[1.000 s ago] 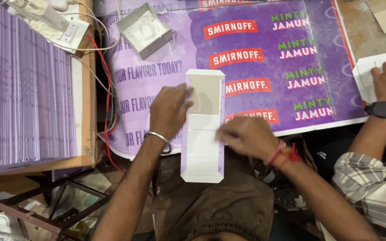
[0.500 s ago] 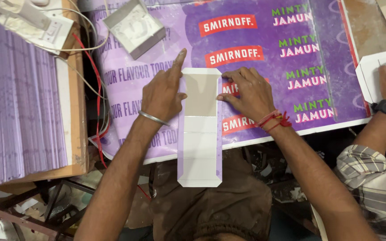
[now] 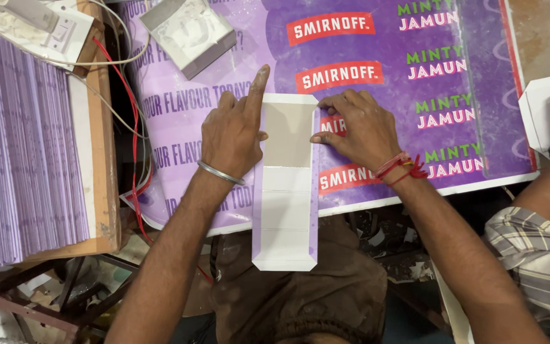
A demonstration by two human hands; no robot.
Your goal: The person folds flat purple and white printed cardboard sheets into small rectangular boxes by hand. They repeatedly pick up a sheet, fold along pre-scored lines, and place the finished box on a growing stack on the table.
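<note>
Carton blank (image 3: 286, 185) pressed flat: left hand (image 3: 232, 135), right hand (image 3: 359, 130) spread, no grip.

The flat carton (image 3: 286, 185) is showing white and beige panels with lilac edges, the poster (image 3: 377, 102) is looking purple with red labels, and the stack (image 3: 20, 165) is sitting there lilac-striped.

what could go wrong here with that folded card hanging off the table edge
The near half of the card blank overhangs the purple poster and table edge, unsupported, so it may sag or crease off line. The left hand and right hand press only its far end, so it could pivot. The red wire trails close beside the left forearm and might snag.
</note>
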